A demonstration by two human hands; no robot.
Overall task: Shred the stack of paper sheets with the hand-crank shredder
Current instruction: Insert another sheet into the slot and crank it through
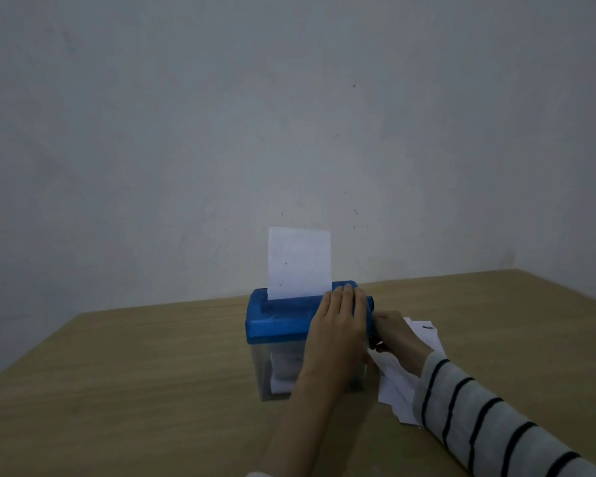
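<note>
1. The shredder (283,325) stands on the counter (152,373), a sheet (298,263) upright in its slot
2. The left hand (341,321) lies flat across the lid's right end, fingers straight
3. The right hand (393,335) curls at the crank on the right side, nearest it, above the remaining stack (398,390)

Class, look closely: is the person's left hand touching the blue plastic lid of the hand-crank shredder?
Touching. The head view shows the left hand lying flat, fingers straight, on the blue plastic lid, with no gap visible.
</note>
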